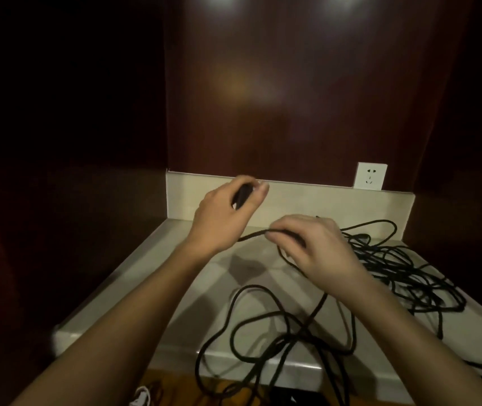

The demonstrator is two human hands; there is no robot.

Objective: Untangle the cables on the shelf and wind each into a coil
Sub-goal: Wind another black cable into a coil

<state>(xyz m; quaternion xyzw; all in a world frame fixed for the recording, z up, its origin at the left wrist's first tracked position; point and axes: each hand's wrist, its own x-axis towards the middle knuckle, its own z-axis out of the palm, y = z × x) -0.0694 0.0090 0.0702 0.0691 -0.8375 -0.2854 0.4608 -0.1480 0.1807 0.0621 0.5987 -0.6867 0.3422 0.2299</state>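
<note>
Above the shelf (175, 288), left hand (222, 212) grips a black plug (241, 196); right hand (307, 244) pinches its cable (253, 235).

Dim dark wood panels (307, 98) carry a white wall socket (370, 176) and soft light glare.

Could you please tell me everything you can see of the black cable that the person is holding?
The black cable is thin, matte and flexible. The left hand grips its dark plug end; a taut stretch runs to the right hand, which pinches it. From there it drops to the pale shelf in loose overlapping loops, some hanging over the front edge. To the right it appears to run into a denser tangle.
</note>
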